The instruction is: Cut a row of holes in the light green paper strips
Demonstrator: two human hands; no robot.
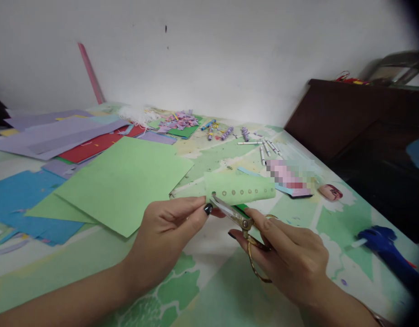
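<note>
A light green paper strip with a row of small drawn circles is held up above the table. My left hand pinches its left end between thumb and fingers. In my right hand are gold-handled scissors, the fingers around the handles. Their blade tips lie at a dark spot on the strip's left end, close to my left thumb. Beneath the strip, a bit of darker green shows behind the scissors; what it belongs to is hidden.
Large light green sheets lie left, with blue paper, red paper and purple paper. Paper scraps, crayons and white sticks lie toward the wall. A blue glue gun is on the right.
</note>
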